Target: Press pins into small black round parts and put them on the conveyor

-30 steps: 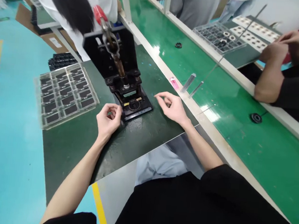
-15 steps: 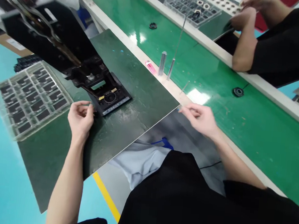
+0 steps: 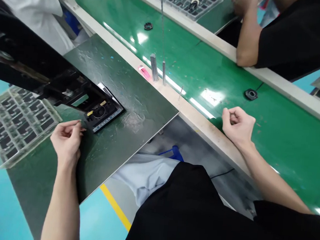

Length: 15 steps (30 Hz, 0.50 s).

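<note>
The black base of a hand press (image 3: 105, 119) sits near the edge of the dark green mat (image 3: 129, 80) closest to the aisle, with a thin wire ring (image 3: 100, 112) lying in its round nest between two small yellow pads. The press's black upper body (image 3: 22, 61) reaches off toward the mat's left corner.

The person's left hand (image 3: 67, 141) rests just beside the base, its fingers (image 3: 75, 124) curled narrowly toward the thumb. Whether they pinch something tiny, I can't tell from here. The right hand (image 3: 238, 124) is well apart, over the green conveyor belt (image 3: 206, 64) just past the cream rail (image 3: 203, 133), its fingers closed loosely against the thumb with nothing showing between them.

Along the rail stand a bundle of metal rods (image 3: 154, 67) and a thin steel pin (image 3: 163, 72), near a pink tag (image 3: 144, 72). A clear tray of black parts (image 3: 16, 128) lies past the mat's left edge. Across the belt, a co-worker's forearm (image 3: 248, 41) rests on the far rail.
</note>
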### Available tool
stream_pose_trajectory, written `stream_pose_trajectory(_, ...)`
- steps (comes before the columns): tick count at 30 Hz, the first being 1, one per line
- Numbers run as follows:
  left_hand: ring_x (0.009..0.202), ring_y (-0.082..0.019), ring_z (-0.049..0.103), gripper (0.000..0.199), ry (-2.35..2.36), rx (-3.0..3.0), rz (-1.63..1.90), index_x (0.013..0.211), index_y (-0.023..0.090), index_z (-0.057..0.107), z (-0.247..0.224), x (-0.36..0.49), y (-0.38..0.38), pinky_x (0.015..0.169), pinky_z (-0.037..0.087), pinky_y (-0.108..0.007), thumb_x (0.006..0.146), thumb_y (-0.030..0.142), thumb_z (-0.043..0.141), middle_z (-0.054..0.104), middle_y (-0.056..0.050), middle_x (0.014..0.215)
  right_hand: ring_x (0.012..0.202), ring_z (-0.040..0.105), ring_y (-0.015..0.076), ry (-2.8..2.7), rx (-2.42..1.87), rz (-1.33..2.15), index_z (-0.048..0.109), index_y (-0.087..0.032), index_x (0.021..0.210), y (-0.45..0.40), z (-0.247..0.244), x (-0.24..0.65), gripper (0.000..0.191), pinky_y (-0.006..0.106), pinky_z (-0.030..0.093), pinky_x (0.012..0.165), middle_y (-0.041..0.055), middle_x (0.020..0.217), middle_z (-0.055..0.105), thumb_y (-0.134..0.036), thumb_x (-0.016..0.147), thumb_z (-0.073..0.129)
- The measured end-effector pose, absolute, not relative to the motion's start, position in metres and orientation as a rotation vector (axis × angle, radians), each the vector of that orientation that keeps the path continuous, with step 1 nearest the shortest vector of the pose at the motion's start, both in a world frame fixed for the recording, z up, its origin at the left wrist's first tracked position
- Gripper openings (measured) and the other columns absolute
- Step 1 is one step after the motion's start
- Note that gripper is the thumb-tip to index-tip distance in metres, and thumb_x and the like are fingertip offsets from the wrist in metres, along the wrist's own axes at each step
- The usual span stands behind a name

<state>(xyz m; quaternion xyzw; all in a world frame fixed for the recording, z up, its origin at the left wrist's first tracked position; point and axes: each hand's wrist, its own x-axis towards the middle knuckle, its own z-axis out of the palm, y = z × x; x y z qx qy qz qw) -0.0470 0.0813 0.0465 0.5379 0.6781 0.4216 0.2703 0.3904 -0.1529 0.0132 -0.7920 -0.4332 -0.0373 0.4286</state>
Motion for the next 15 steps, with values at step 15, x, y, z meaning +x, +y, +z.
stream_pose_trajectory(15, 0.049, -0.010, 0.049, 0.013, 1.806, 1.395, 1.159, 0.067, 0.020, 0.061, 0.0537, -0.0414, 0.0793, 0.048, 0.035, -0.018, 0.055, 0.019, 0.066, 0.056, 0.006, 0.051, 0.048, 0.029, 0.0099, -1.145, -2.104, 0.034, 0.051, -0.023, 0.070, -0.1522, 0.0158, 0.3899, 0.026, 0.028, 0.030, 0.055, -0.0079, 0.050, 0.032, -0.037, 0.092, 0.057)
